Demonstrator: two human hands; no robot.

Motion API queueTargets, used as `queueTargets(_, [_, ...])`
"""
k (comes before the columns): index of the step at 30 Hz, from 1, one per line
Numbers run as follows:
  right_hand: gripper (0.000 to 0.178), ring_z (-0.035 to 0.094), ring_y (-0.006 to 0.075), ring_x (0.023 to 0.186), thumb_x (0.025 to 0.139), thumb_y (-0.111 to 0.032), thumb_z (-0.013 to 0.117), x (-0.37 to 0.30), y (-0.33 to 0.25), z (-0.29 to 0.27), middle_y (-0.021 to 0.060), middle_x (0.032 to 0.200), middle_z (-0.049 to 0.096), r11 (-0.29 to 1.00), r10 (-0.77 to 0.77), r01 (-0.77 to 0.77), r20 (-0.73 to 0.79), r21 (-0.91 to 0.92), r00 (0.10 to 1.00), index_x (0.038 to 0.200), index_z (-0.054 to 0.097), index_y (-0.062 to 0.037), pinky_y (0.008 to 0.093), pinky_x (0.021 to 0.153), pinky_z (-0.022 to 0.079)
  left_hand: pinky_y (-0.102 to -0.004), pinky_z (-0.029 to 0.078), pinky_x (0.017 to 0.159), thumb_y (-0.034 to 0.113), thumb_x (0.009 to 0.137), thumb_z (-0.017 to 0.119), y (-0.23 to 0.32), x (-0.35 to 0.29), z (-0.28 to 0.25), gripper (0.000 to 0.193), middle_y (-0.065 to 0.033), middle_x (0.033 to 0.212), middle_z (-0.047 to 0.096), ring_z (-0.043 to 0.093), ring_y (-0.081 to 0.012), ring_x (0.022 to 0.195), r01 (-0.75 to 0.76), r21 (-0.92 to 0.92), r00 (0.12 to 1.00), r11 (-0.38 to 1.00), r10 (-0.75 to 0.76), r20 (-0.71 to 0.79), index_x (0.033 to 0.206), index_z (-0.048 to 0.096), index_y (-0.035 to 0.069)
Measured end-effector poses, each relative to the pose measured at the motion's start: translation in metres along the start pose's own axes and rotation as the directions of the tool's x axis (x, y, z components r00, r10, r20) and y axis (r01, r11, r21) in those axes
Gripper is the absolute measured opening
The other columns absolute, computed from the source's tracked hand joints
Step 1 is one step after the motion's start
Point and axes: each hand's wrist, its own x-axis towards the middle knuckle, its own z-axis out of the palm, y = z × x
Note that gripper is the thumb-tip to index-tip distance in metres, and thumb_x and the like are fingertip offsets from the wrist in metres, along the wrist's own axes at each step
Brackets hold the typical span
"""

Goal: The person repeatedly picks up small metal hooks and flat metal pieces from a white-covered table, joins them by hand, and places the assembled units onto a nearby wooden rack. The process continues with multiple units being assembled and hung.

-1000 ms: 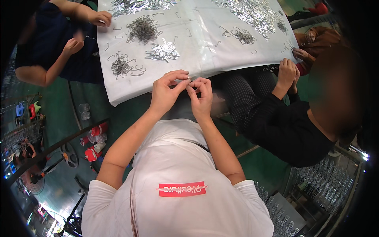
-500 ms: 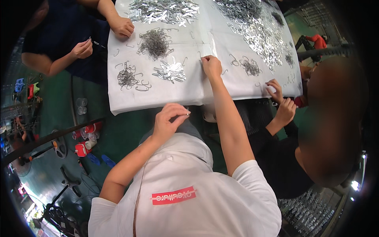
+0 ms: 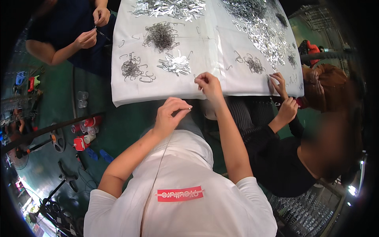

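Note:
My left hand (image 3: 172, 115) is in front of the table's near edge, thumb and forefinger pinching a small shiny metal piece (image 3: 190, 108) that mostly hides behind the fingertips. Over the near edge of the white-covered table, my right hand (image 3: 209, 87) has its fingers pinched together. A thin wire hook (image 3: 196, 78) seems to show at its fingertips, though it is very small. Left of that hand lies a little heap of flat silver metal strips (image 3: 175, 64). Dark wire hooks form a small heap (image 3: 131, 69) and a larger one (image 3: 160, 36) beyond.
Big piles of silver strips (image 3: 169, 8) and mixed metal parts (image 3: 260, 35) cover the far table (image 3: 158, 91). A smaller hook heap (image 3: 254, 65) lies to the right. One co-worker's hands (image 3: 90, 33) work at the left; another's (image 3: 285, 106) are at the right.
My right hand has drawn back from mid-table toward me, nearer my left hand. My left hand keeps its pinch, slightly raised. The left co-worker's hands have come together.

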Motion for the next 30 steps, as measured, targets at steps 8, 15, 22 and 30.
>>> queueTargets(8, [0.014,0.055,0.0049,0.064,0.086,-0.009,0.071,-0.125,-0.036,0.021,0.0011,0.077,0.063,0.838,0.115,-0.065,-0.06,0.542,0.992,0.095,0.066,-0.0003,0.0175,0.051,0.037,-0.0302,0.051,0.075,0.0,0.077,0.071,-0.002,-0.005,-0.004,0.015,-0.0069,0.089,0.07,0.063,-0.0205,0.087,-0.019,-0.014,0.999,1.0,0.02,0.036,0.092,0.072,0.005])
queueTargets(15, [0.01,0.05,0.0043,0.075,0.085,-0.007,0.071,-0.143,-0.033,0.043,-0.0025,0.084,0.061,0.675,0.088,0.03,-0.121,0.737,0.989,0.094,0.066,-0.0032,0.0188,0.065,0.037,-0.0303,0.051,0.073,-0.002,0.077,0.07,0.004,-0.009,-0.007,0.017,-0.0066,0.09,0.07,0.063,-0.0198,0.087,-0.032,-0.048,0.999,0.998,0.033,0.037,0.093,0.071,0.004])
queueTargets(22, [0.009,0.052,0.0087,0.088,0.085,0.001,0.068,-0.141,-0.028,0.066,0.0018,0.101,0.053,0.683,-0.065,0.297,-0.349,0.668,0.935,0.09,0.064,-0.0049,0.0232,0.077,0.043,-0.0283,0.052,0.074,-0.005,0.079,0.068,0.008,-0.015,-0.009,0.027,-0.0064,0.096,0.066,0.063,-0.0162,0.087,-0.046,-0.03,0.997,0.998,0.048,0.057,0.104,0.068,0.005])
queueTargets(30, [0.017,0.052,0.0121,0.093,0.079,0.011,0.068,-0.144,-0.022,0.069,0.0046,0.106,0.047,0.708,-0.227,0.44,-0.412,0.552,0.882,0.085,0.065,-0.0046,0.0246,0.081,0.048,-0.0378,0.046,0.083,0.009,0.082,0.069,-0.065,0.051,-0.021,0.015,-0.0104,0.093,0.067,0.058,-0.0294,0.094,-0.163,0.296,0.972,0.941,0.204,-0.116,0.095,0.068,0.004])
